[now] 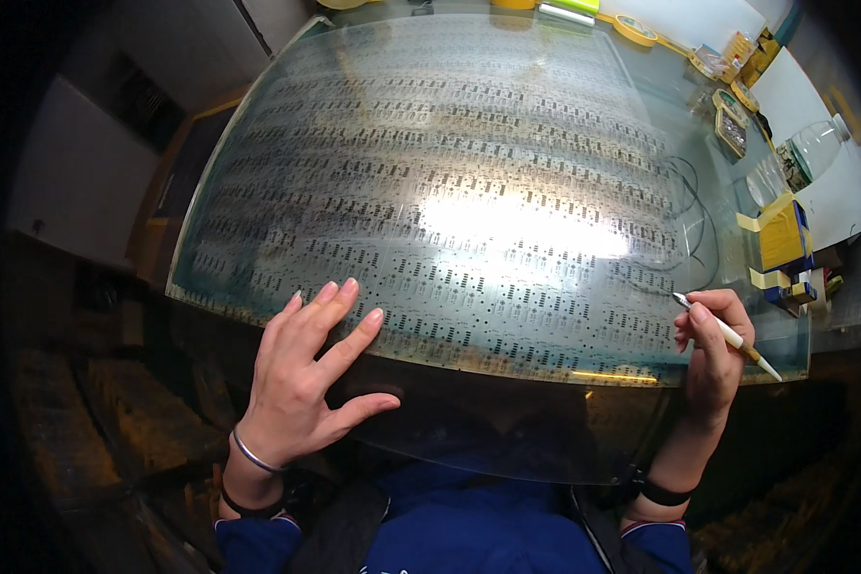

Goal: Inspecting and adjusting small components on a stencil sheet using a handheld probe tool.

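A large transparent film sheet (430,287) printed with rows of small dark marks lies over a glass tabletop. On its near left edge rests my left hand (311,373), fingers spread and holding nothing. At the near right, my right hand (713,349) grips a slim white pen-like tool (730,334) with a dark pointed tip and a brownish section towards its tapered rear end. That tip is by the sheet's right margin; whether it touches the surface I cannot tell. A bright glare hides part of the print in the middle.
Along the right edge stand a yellow and blue box (784,239) and a clear plastic bottle (813,153). Tape rolls (634,31) lie at the far right. A thin dark cord (708,225) curls beside the sheet. The glass edge (794,366) runs just beyond my right hand.
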Motion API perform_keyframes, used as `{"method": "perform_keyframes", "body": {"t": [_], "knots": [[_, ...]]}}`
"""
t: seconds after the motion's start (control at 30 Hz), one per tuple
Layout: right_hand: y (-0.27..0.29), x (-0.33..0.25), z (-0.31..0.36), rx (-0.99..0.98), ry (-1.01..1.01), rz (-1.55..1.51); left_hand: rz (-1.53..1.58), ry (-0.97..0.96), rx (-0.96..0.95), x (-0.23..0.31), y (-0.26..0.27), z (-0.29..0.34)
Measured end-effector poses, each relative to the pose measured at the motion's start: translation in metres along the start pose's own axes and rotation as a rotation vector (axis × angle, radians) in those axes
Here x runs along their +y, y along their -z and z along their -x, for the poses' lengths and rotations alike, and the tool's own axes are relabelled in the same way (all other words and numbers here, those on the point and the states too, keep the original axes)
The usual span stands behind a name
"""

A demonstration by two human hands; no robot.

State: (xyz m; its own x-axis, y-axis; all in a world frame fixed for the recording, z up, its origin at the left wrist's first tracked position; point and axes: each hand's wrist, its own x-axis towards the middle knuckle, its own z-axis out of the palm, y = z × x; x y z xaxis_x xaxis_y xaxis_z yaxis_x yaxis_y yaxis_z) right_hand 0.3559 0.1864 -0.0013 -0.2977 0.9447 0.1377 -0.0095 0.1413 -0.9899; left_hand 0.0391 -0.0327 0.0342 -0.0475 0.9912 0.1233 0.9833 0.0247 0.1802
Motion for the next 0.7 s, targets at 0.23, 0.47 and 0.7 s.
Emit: {"method": "perform_keyframes", "body": {"t": [0.23, 0.47, 0.7], "knots": [[0.001, 0.000, 0.000, -0.002, 0.001, -0.004, -0.022, -0.006, 0.019, -0.004, -0.005, -0.010], [0.000, 0.000, 0.001, 0.005, 0.011, 0.000, -0.069, 0.035, 0.117, -0.017, -0.021, -0.034], [0.000, 0.000, 0.001, -0.001, 0.015, -0.011, -0.104, 0.052, 0.121, -0.022, -0.027, -0.045]]}}
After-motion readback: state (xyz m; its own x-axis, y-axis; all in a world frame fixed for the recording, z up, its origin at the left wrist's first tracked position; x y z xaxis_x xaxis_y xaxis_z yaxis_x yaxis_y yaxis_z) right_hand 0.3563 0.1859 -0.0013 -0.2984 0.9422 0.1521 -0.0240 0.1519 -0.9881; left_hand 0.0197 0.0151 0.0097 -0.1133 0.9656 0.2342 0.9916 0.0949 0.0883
